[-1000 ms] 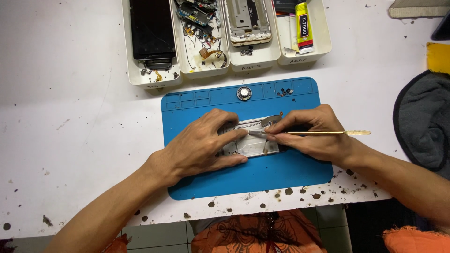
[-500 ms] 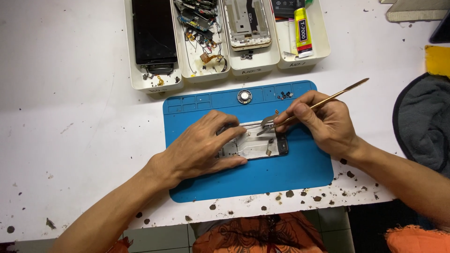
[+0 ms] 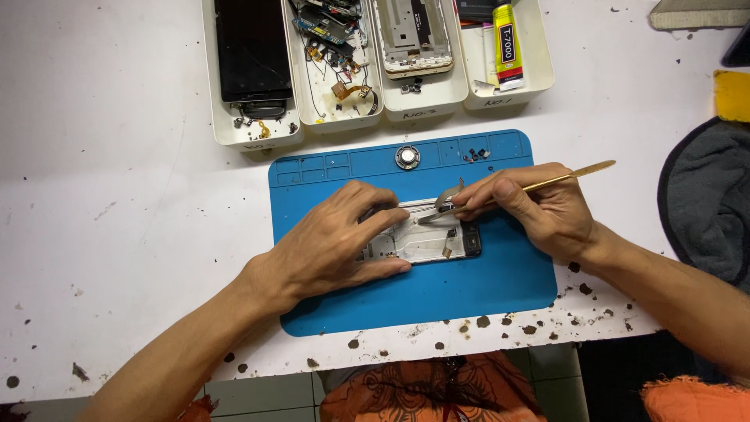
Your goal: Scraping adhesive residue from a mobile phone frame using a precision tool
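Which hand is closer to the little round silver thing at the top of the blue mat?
The right hand. It sits just below and to the right of the round silver disc, holding a thin yellow tool. The left hand lies farther down and to the left, on the opened phone.

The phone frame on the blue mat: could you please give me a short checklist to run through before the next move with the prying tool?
1. Left hand pins the phone frame flat on the blue mat: ok.
2. Right hand grips the prying tool: ok.
3. Tool tip seated under the lifted metal strip: cannot tell.
4. Loose small screws kept in a mat compartment: ok.
5. Left fingertips clear of the tool tip: not ok, close by.
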